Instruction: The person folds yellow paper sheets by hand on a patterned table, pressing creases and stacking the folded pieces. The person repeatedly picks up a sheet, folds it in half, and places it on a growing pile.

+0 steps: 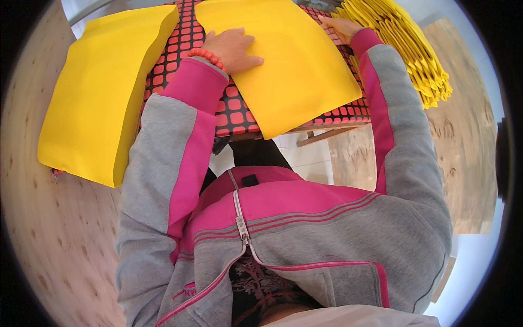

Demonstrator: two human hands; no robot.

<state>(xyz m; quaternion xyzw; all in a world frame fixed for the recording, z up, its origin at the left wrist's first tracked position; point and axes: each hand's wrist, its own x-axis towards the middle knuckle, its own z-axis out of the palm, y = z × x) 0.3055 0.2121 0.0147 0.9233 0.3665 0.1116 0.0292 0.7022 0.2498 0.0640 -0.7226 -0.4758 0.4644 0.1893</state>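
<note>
Table (234,103) with a red-and-black patterned cover is the biggest thing on my remote feed. A thick yellow block (98,87) lies at its left side. Next comes the yellow sheet (305,71), lying flat across the middle, its near corner reaching past the table's near edge. Beyond the right sleeve sits a pile of folded yellow pieces (411,52).

My left hand (231,50) lies palm down on the sheet's left edge, fingers spread. My right hand (340,28) is at the sheet's far right edge, beside the pile; I cannot tell whether it pinches anything. Smallest is the red bead bracelet (207,56) on the left wrist.

I judge the step as squaring and flattening the sheet; the next move calls for light left pressure while the right side is aligned.
</note>
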